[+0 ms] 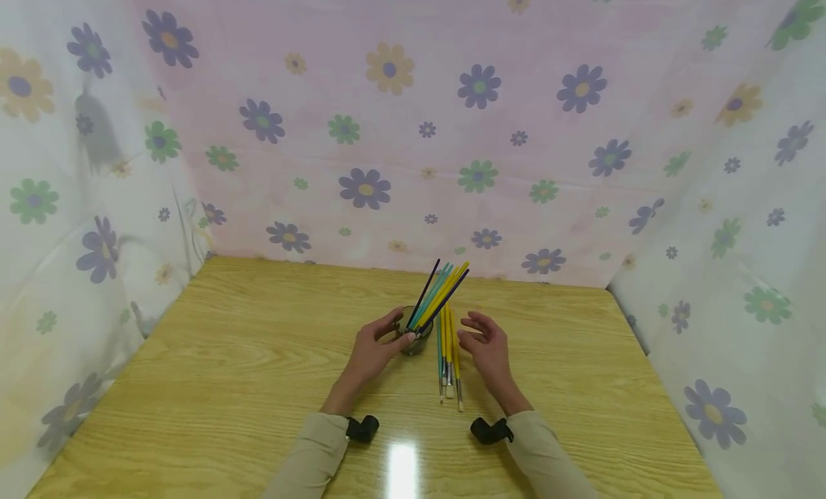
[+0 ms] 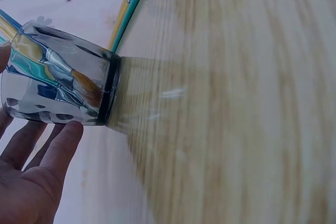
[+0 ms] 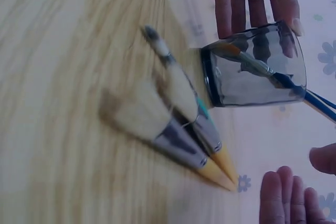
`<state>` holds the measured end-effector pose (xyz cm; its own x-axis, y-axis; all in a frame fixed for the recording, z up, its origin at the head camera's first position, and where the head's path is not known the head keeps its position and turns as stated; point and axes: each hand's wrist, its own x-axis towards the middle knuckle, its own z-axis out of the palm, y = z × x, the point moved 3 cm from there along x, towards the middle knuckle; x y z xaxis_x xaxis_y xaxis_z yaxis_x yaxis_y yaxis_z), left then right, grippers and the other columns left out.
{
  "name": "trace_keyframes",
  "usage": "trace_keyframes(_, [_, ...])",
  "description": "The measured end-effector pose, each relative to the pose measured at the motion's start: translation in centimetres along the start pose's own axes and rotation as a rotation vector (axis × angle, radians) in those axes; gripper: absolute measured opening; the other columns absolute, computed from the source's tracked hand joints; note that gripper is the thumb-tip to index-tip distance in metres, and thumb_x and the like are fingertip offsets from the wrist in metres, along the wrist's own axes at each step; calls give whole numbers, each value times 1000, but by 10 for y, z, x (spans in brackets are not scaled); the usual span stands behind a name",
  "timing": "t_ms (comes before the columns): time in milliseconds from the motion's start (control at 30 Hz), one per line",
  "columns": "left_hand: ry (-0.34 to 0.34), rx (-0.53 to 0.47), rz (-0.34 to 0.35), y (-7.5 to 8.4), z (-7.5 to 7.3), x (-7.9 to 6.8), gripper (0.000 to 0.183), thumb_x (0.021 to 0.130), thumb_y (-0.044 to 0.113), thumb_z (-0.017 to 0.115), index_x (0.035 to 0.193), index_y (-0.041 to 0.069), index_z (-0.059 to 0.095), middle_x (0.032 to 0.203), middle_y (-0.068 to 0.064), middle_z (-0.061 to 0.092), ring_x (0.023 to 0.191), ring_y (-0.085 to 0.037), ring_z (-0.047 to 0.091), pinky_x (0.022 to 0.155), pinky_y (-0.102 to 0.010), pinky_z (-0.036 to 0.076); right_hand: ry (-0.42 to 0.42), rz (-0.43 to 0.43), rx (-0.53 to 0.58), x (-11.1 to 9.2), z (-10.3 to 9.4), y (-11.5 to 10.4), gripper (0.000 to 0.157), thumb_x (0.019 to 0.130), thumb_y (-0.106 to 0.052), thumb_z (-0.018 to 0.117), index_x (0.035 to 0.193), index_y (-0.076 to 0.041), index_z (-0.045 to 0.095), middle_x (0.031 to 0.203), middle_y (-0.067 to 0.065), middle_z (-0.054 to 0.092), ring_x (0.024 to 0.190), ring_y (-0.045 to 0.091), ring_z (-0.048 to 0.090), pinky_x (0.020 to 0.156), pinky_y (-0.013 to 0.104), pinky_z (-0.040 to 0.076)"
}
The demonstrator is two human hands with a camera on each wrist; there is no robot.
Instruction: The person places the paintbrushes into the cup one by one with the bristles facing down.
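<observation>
On a wood-grained desk, roughly midway between left and right edges: a glass cup of leaning paintbrushes, gripped between thumb and fingers of the left hand. Just right of it, loose brushes, bristles toward the near side, handles toward the far edge. Beside these, the right hand, thumb parted from relaxed fingers. Wide room out to both side edges; flowered cloth along the far edge.

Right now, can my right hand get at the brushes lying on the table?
Probably yes: your right hand looks empty and is just beside those brushes, with nothing showing between them; the glass is on their other side.
</observation>
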<state>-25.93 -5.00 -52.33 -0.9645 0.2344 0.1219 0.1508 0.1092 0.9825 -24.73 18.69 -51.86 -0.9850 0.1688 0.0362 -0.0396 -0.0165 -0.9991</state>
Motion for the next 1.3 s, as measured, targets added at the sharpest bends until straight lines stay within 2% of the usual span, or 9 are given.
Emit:
trace_keyframes(67, [-6, 1, -15, 3, 0, -1, 61, 97, 15, 72, 152, 10, 48, 157, -12, 45, 141, -42, 46, 103, -53, 53, -18, 36, -30, -2, -3, 2, 45, 96, 5, 65, 138, 10, 52, 131, 33, 58, 90, 10, 69, 78, 26, 62])
trace_keyframes(200, [-27, 13, -23, 26, -1, -7, 61, 98, 12, 71, 152, 3, 46, 157, -17, 43, 140, -45, 44, 102, -52, 54, -45, 83, -57, -5, -7, 3, 49, 95, 4, 66, 140, 10, 50, 133, 33, 57, 93, 11, 69, 78, 24, 62])
trace_keyframes(367, [-39, 13, -20, 42, -2, -13, 60, 98, 10, 70, 152, 1, 46, 157, -19, 43, 139, -47, 45, 102, -52, 55, -59, 158, -93, -8, -9, 5, 54, 94, -1, 68, 143, 8, 48, 137, 32, 56, 100, 21, 70, 80, 26, 62])
trace_keyframes(500, [-41, 17, -31, 33, -2, -9, 60, 98, 10, 69, 152, 2, 45, 157, -19, 43, 141, -46, 43, 104, -54, 53, -83, 197, -101, -7, -11, 9, 55, 94, -1, 68, 143, 10, 47, 136, 34, 56, 99, 22, 71, 82, 33, 63])
trace_keyframes(667, [2, 5, -37, 7, 1, -1, 60, 97, 13, 72, 152, 10, 48, 157, -14, 45, 141, -43, 44, 102, -56, 53, -103, 230, -142, -4, -11, 12, 52, 92, 1, 69, 140, 10, 50, 129, 31, 59, 92, 18, 70, 80, 33, 64])
trace_keyframes(767, [13, 0, -26, 1, 1, 0, 60, 96, 16, 74, 151, 14, 51, 156, -12, 48, 140, -41, 47, 101, -55, 54, -107, 218, -188, -1, -11, 12, 50, 90, 2, 70, 136, 12, 53, 124, 30, 60, 88, 17, 69, 76, 32, 64])
trace_keyframes(900, [13, -2, -12, -2, 0, 0, 60, 95, 19, 75, 151, 17, 53, 155, -10, 49, 139, -40, 49, 100, -53, 55, -108, 180, -283, 3, -10, 12, 48, 86, 4, 74, 130, 14, 57, 118, 28, 63, 83, 18, 67, 69, 32, 63])
trace_keyframes(1067, [7, 8, -12, 0, 0, 0, 60, 95, 21, 75, 151, 18, 52, 155, -8, 49, 139, -39, 49, 100, -53, 55, -104, 158, -410, 4, -8, 10, 49, 80, 3, 76, 126, 10, 62, 116, 25, 65, 88, 22, 67, 69, 31, 62])
trace_keyframes(1300, [10, 7, -17, -1, 0, 1, 61, 95, 20, 75, 151, 16, 52, 155, -9, 48, 139, -40, 49, 100, -52, 55, -112, 155, -470, 2, -5, 10, 43, 81, 7, 72, 123, 10, 63, 109, 22, 65, 77, 20, 66, 62, 31, 61])
